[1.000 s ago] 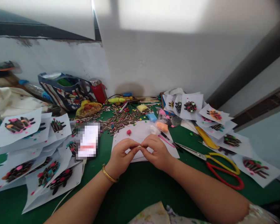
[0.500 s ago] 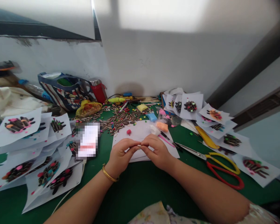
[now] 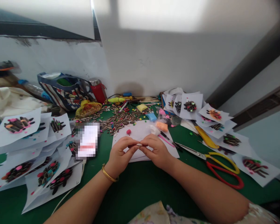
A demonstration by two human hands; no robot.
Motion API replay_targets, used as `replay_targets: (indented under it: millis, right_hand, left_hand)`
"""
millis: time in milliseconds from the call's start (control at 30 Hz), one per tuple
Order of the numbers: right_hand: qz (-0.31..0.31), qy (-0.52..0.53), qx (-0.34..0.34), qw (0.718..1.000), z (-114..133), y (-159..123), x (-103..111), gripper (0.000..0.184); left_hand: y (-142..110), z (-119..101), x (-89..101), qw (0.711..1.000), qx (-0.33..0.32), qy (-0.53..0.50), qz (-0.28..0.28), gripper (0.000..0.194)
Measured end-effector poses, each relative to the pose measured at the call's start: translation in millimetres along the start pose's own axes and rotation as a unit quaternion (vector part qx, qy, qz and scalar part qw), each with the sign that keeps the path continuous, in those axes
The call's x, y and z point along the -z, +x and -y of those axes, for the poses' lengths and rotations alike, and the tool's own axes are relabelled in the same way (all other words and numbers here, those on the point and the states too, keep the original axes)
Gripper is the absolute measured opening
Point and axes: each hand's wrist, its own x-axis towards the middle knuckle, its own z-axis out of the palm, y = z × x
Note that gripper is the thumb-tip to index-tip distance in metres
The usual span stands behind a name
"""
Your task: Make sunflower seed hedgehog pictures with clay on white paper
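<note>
My left hand [image 3: 122, 152] and my right hand [image 3: 157, 151] meet fingertip to fingertip above the white paper [image 3: 144, 127]. Both are closed, pinching a small white piece [image 3: 139, 145] between thumbs and index fingers; its exact kind is too small to make out. Beyond my left hand a red ball of clay [image 3: 128, 132] rests on the sheet. Near my right hand lie a pink stick [image 3: 166, 140], a black pen [image 3: 164, 135] and a lump of orange clay [image 3: 162, 126].
Scissors [image 3: 200, 154] and a yellow-handled knife [image 3: 206, 137] lie at right. Sunflower seeds [image 3: 118, 121] are heaped behind the paper. Seed-decorated sheets pile up at left [image 3: 21, 121] and right [image 3: 233, 140]. A blurred phone [image 3: 88, 140], a bag [image 3: 65, 91] and a red flask [image 3: 98, 91] stand leftward.
My fingertips have shifted slightly, and the small white piece shows more plainly between them. The hands otherwise hold nearly the same place.
</note>
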Motion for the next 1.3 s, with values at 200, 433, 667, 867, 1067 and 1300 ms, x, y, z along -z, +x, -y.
replay_targets:
  millis: [200,433,667,867,1067,1300]
  right_hand:
    - [-0.007,-0.047,0.001,0.999,0.0,0.2,-3.5,0.006]
    - [0.018,-0.034,0.001,0.999,0.6,0.7,-2.6,0.012]
    - [0.006,-0.063,0.002,0.998,-0.1,0.6,-4.1,0.008]
    - [0.011,-0.036,-0.009,0.999,0.4,0.7,-3.1,0.008]
    - [0.004,-0.053,-0.012,0.999,-2.8,-0.9,-4.7,0.010]
    - [0.005,-0.049,-0.021,0.999,-2.3,-0.7,-5.1,0.008]
  left_hand:
    - [-3.6,5.6,-1.3,0.999,-0.017,0.044,0.021,0.013]
    - [-0.8,3.4,-1.6,0.998,-0.031,0.053,0.006,0.005]
    - [-3.2,8.5,-3.4,0.995,-0.055,0.086,-0.003,0.012]
    - [-0.2,5.3,-2.3,0.998,-0.026,0.055,-0.006,0.007]
    - [-1.8,9.8,-2.2,0.997,-0.015,0.070,0.007,0.019]
    - [-0.8,8.0,-4.5,0.998,0.005,0.058,0.020,0.010]
